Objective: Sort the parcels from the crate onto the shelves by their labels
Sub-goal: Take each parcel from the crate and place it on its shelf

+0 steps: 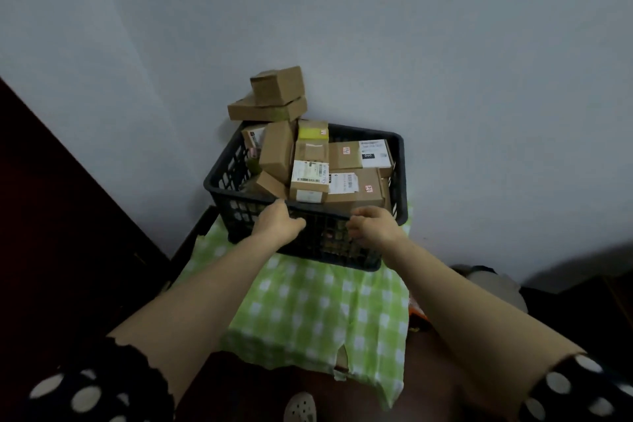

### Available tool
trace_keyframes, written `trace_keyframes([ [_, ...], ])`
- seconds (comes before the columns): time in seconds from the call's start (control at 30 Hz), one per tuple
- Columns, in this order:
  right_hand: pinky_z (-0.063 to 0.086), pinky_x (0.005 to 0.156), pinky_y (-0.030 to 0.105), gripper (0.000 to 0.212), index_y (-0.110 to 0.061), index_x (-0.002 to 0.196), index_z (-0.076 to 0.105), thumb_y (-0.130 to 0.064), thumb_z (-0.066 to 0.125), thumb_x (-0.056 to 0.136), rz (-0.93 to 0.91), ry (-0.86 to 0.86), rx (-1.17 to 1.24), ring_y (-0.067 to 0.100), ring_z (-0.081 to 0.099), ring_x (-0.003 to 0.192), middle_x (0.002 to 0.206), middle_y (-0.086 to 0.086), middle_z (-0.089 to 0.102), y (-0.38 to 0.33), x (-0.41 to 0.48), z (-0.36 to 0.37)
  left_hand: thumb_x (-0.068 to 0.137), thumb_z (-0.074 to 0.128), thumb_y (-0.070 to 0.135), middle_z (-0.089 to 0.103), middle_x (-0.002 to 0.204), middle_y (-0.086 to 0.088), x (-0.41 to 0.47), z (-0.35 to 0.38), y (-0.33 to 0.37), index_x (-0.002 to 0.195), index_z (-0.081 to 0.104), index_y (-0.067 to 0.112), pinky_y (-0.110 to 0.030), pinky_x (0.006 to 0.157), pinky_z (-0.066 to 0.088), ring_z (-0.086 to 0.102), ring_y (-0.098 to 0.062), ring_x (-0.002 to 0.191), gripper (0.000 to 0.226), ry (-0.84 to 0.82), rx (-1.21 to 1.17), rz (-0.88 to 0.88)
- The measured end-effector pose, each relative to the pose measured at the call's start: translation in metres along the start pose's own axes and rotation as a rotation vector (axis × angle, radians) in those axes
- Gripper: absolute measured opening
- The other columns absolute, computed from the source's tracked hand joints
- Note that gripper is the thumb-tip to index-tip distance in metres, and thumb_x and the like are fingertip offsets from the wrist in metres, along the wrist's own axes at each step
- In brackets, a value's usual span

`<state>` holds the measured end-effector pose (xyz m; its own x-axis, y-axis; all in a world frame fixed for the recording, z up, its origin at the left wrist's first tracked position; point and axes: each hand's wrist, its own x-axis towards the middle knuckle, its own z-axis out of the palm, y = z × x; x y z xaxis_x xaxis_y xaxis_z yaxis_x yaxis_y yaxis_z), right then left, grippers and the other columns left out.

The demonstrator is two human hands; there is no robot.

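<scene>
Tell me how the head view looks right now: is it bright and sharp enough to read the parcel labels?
Head view: dim, flat light with no glare; wide-angle lens darkens and bends the corners. The crate is fairly sharp, yet the label print is too small and soft to read. Left hand and right hand, both on its near rim, are slightly blurred.

A: Where's the crate [310, 236]?
B: On the cloth [318, 312], against the wall [445, 62], parcels [337, 178] inside.
A: And the hands?
B: Left hand [279, 221] and right hand [371, 226] at its near rim. 2 boxes [270, 98] stacked behind.
</scene>
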<state>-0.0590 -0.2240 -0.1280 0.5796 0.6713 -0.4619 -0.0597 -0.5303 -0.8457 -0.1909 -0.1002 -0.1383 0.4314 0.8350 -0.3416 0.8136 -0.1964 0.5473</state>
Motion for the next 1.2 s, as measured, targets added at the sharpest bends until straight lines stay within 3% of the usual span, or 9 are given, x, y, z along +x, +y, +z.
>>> trace_keyframes([
  [0.1, 0.042, 0.054, 0.026, 0.015, -0.011, 0.086, 0.055, -0.005, 0.045, 0.094, 0.008, -0.019, -0.007, 0.019, 0.050, 0.063, 0.073, 0.008, 0.051, -0.012, 0.042, 0.013, 0.089, 0.058, 0.024, 0.060, 0.113, -0.010, 0.037, -0.001, 0.007, 0.104, 0.053, 0.011, -0.031, 0.074, 0.045, 0.057, -0.027, 0.096, 0.020, 0.013, -0.069, -0.001],
  [0.2, 0.049, 0.082, 0.036, 0.023, -0.008, 0.114, 0.060, -0.012, 0.047, 0.095, -0.006, -0.038, -0.009, 0.027, 0.059, 0.091, 0.099, 0.012, 0.064, -0.017, 0.080, 0.021, 0.090, 0.055, 0.020, 0.059, 0.115, -0.014, 0.064, 0.003, 0.015, 0.114, 0.054, 0.006, -0.029, 0.067, 0.038, 0.054, -0.025, 0.090, 0.027, 0.054, -0.097, -0.023],
  [0.3, 0.037, 0.107, 0.037, 0.039, -0.005, 0.136, 0.046, -0.012, 0.043, 0.098, -0.020, -0.048, -0.062, 0.030, 0.049, 0.124, 0.136, 0.013, 0.052, -0.035, 0.102, 0.022, 0.092, 0.050, 0.014, 0.059, 0.116, -0.014, 0.086, 0.012, 0.023, 0.116, 0.053, 0.007, -0.029, 0.066, 0.039, 0.057, -0.028, 0.094, 0.025, 0.086, -0.131, -0.027],
  [0.4, 0.033, 0.102, 0.029, 0.038, -0.002, 0.137, 0.044, -0.010, 0.038, 0.101, -0.009, -0.069, -0.079, 0.026, 0.043, 0.128, 0.137, 0.011, 0.049, -0.040, 0.127, 0.021, 0.093, 0.045, 0.012, 0.060, 0.115, -0.014, 0.100, 0.022, 0.031, 0.120, 0.054, 0.009, -0.033, 0.069, 0.043, 0.058, -0.033, 0.098, 0.029, 0.078, -0.143, -0.081],
  [0.63, 0.050, 0.095, 0.044, 0.026, -0.006, 0.118, 0.060, -0.015, 0.048, 0.097, 0.053, -0.143, 0.062, 0.028, 0.060, 0.104, 0.117, 0.010, 0.063, -0.026, 0.157, 0.020, 0.096, 0.048, 0.031, 0.060, 0.117, -0.010, 0.118, 0.036, 0.043, 0.114, 0.063, 0.011, -0.034, 0.077, 0.049, 0.059, -0.026, 0.095, 0.031, 0.135, -0.298, -0.250],
  [0.77, 0.052, 0.092, 0.043, 0.024, -0.006, 0.118, 0.060, -0.007, 0.051, 0.095, 0.073, -0.152, 0.178, 0.026, 0.063, 0.101, 0.115, 0.009, 0.065, -0.022, 0.159, 0.007, 0.092, 0.059, 0.034, 0.052, 0.123, -0.007, 0.109, 0.042, 0.055, 0.119, 0.051, 0.013, -0.034, 0.081, 0.049, 0.056, -0.023, 0.102, 0.035, 0.181, -0.514, -0.299],
  [1.0, 0.050, 0.066, 0.018, 0.023, -0.017, 0.091, 0.061, 0.005, 0.054, 0.090, 0.056, -0.298, 0.390, 0.006, 0.063, 0.082, 0.094, -0.003, 0.068, -0.011, 0.123, -0.014, 0.086, 0.069, 0.012, 0.055, 0.124, -0.009, 0.073, 0.015, 0.053, 0.129, 0.048, 0.006, -0.038, 0.083, 0.052, 0.054, -0.022, 0.106, 0.049, 0.078, -0.934, -0.366],
  [1.07, 0.051, 0.072, 0.018, 0.023, -0.013, 0.102, 0.060, 0.006, 0.057, 0.088, 0.065, -0.350, 0.446, 0.008, 0.064, 0.088, 0.103, 0.002, 0.068, -0.015, 0.116, -0.014, 0.085, 0.068, 0.006, 0.055, 0.126, -0.011, 0.057, -0.002, 0.039, 0.133, 0.046, 0.004, -0.039, 0.084, 0.051, 0.056, -0.023, 0.107, 0.053, 0.074, -1.006, -0.357],
  [1.2, 0.047, 0.095, 0.031, 0.052, -0.004, 0.130, 0.045, -0.008, 0.069, 0.084, 0.086, -0.394, 0.526, 0.018, 0.062, 0.102, 0.122, 0.012, 0.061, -0.044, 0.104, -0.009, 0.085, 0.063, -0.001, 0.062, 0.121, -0.014, 0.017, -0.042, 0.004, 0.129, 0.053, 0.003, -0.038, 0.090, 0.051, 0.060, -0.024, 0.109, 0.045, 0.030, -1.063, -0.299],
])
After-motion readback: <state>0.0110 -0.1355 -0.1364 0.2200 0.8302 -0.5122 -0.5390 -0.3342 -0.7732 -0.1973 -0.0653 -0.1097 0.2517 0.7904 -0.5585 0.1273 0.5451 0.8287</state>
